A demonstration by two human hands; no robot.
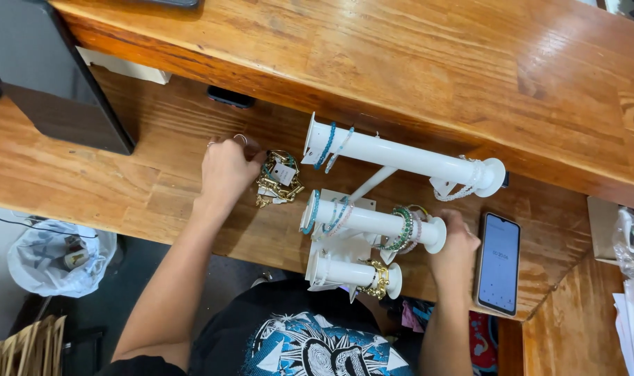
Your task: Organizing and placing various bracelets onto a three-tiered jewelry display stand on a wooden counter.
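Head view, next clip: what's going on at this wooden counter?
A person stands at a wooden counter with a white three-bar bracelet stand in front of them. The left hand rests on a pile of gold chain jewelry beside the stand. The right hand is at the end of the middle bar, which carries several beaded bracelets. A phone lies to the right with its screen lit.

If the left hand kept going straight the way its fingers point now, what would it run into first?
Likely the dark phone lying under the raised counter edge, past the left hand; depth is hard to judge from above.
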